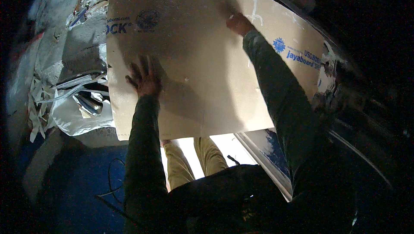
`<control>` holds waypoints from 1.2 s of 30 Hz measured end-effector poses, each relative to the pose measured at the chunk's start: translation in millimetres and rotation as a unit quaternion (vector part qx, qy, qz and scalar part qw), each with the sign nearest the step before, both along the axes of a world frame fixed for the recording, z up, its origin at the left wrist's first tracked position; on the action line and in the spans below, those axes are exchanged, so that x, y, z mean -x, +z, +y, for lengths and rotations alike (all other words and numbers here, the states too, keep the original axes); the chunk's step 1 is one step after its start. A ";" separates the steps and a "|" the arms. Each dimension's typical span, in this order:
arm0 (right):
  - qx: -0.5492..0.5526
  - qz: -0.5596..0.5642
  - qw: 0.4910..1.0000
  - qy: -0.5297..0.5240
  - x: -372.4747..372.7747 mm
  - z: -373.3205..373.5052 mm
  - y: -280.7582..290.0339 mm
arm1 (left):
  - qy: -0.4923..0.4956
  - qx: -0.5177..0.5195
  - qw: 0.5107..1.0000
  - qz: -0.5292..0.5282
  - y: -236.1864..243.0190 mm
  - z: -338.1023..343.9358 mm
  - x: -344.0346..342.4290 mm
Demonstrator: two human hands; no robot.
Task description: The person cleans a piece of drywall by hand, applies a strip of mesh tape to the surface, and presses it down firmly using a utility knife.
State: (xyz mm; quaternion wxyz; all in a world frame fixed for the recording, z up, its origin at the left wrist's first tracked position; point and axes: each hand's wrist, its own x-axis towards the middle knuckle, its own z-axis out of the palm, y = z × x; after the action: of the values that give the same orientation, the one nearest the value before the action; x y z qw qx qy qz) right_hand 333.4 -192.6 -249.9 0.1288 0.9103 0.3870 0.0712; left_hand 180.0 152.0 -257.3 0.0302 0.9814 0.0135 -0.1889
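Observation:
A large tan paper-faced plasterboard sheet (189, 57) with blue and dark print fills the middle of the head view. On its left part, my left hand (147, 78) lies flat with the fingers spread. Farther up and to the right, my right hand (240, 23) is closed at the board's face. Its fingertips are dark and smeared, so what they hold, if anything, cannot be made out. Both arms in dark sleeves reach over the near edge of the sheet and cast shadows on it.
Left of the board lie a white plastic bag (82, 115) with scraps, torn strips (38, 109) and offcuts. A thin dark cord (113, 182) loops over a blue surface at lower left. Below the board are my trouser legs (179, 165) and a pale rail (265, 165).

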 end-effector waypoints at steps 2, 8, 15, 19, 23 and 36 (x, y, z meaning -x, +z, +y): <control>0.154 0.045 0.987 -0.014 35.2 6.7 -1.9 | -0.001 -0.005 1.000 -0.005 -12.1 3.8 1.4; -0.118 0.308 0.819 -0.470 143.7 29.7 -0.8 | 0.005 -0.014 1.000 0.021 -5.7 -14.0 -2.5; -0.023 0.403 0.751 -0.523 269.6 82.7 33.0 | -0.039 0.006 0.999 -0.027 -10.3 -8.4 -6.6; -0.069 0.407 0.713 -0.567 359.1 118.3 53.0 | -0.022 -0.025 0.999 -0.042 -13.0 -1.2 -4.5; 0.113 0.641 0.568 -0.504 515.5 122.2 51.8 | 0.003 -0.070 0.995 -0.068 -20.1 -6.9 -7.2; 0.016 0.077 0.935 -0.346 304.5 -6.2 42.8 | 0.243 0.958 -0.072 0.135 -71.7 12.9 -4.9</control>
State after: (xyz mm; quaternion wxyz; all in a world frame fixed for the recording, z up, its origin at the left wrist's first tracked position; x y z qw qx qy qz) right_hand 28.9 -198.8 -207.1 0.1297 0.9884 0.0580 -0.0537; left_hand 184.9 164.9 -329.0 -0.9820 0.1287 -0.0602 0.1247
